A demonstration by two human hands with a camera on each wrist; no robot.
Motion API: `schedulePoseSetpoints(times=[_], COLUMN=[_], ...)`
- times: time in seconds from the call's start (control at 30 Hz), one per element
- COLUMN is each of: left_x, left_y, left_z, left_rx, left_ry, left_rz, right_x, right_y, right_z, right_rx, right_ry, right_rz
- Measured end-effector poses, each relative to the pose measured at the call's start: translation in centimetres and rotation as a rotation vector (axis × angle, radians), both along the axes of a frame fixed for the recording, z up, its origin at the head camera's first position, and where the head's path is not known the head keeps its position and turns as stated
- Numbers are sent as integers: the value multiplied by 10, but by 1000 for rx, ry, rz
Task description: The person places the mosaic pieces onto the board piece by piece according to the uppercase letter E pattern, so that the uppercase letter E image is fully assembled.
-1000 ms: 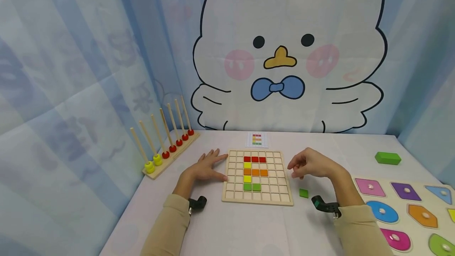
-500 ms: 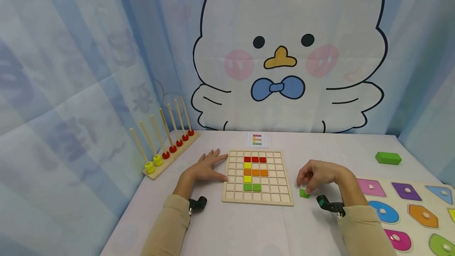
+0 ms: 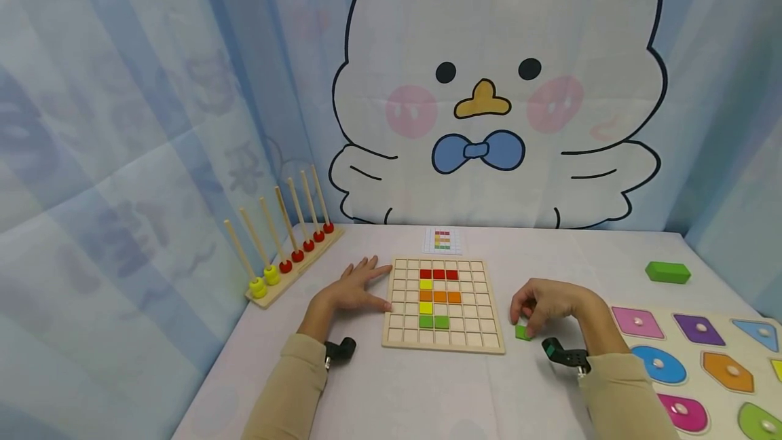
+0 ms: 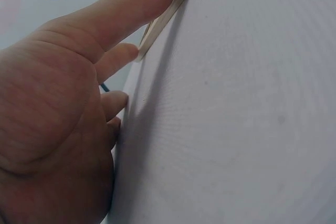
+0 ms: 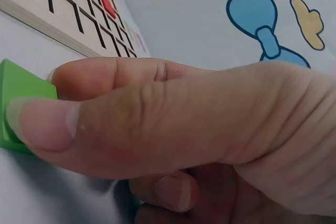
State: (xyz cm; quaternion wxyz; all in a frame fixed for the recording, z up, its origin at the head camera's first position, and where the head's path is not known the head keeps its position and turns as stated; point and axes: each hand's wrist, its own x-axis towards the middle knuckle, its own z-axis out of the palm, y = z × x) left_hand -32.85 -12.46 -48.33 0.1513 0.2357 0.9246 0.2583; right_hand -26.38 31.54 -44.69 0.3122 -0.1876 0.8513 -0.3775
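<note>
A wooden grid board (image 3: 476,337) lies flat in the middle of the table. Square tiles sit in its cells: a row of red tiles (image 3: 441,275), an orange row, yellow ones and two green ones. My left hand (image 3: 353,288) rests at the board's left edge with fingers spread, its thumb and index finger touching the frame. To the right of the board, my right hand (image 3: 546,304) pinches a loose green tile (image 5: 26,85) between thumb and index finger, low over the table. The other fingers are curled under, as the right wrist view shows.
Behind the board lies a pattern card (image 3: 442,241) with small coloured squares. A bead rack (image 3: 293,270) with upright pegs stands at the left. On the right are a green block (image 3: 667,272) and a knobbed shape puzzle (image 3: 684,352). A printed curtain hangs at the back.
My right hand has moved down and slightly right from beside the board to the loose green tile, and its thumb and finger have closed on it. My left hand has stayed still.
</note>
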Motion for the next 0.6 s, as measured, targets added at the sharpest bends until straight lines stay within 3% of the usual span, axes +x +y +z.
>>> schedulePoseSetpoints(times=[0.3,0.6], left_x=[0,2], left_y=[0,0], left_z=[0,2], left_rx=[-5,4], left_ry=[3,-3], left_rz=[1,-4], right_x=[-1,0], right_y=[1,1], right_z=[-1,-5], right_rx=[-39,-12], right_ry=[-40,-54], right_rz=[-5,-21])
